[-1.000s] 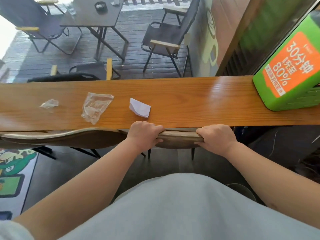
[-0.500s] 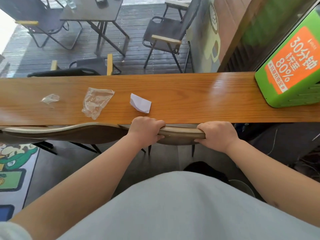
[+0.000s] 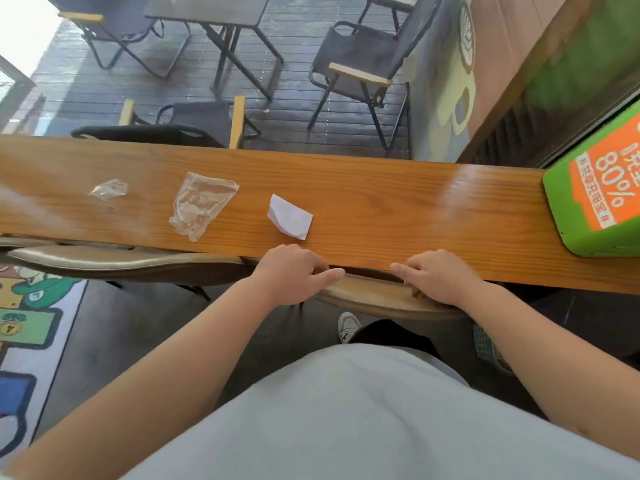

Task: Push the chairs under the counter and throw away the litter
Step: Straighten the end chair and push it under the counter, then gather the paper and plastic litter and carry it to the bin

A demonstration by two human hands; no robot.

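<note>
The tan curved chair back (image 3: 374, 301) sits tight against the near edge of the wooden counter (image 3: 398, 202). My left hand (image 3: 294, 275) and my right hand (image 3: 438, 275) both lie over its top rim, with the fingers stretched along it. A second chair back (image 3: 104, 263) is tucked under the counter to the left. On the counter lie a folded white paper (image 3: 290, 217), a crumpled clear plastic wrapper (image 3: 201, 207) and a smaller clear plastic scrap (image 3: 109, 189).
A green and orange box (image 3: 595, 199) stands on the counter's right end. Beyond the counter are black folding chairs (image 3: 356, 64) and a dark table (image 3: 207, 10) on a deck. A patterned rug (image 3: 24, 327) lies at the lower left, and my shoe (image 3: 348, 325) shows under the chair.
The chair back has slid further under the counter edge. Both hands have loosened from a closed grip, with the fingers now straighter along the rim. The view has tilted down and a shoe shows.
</note>
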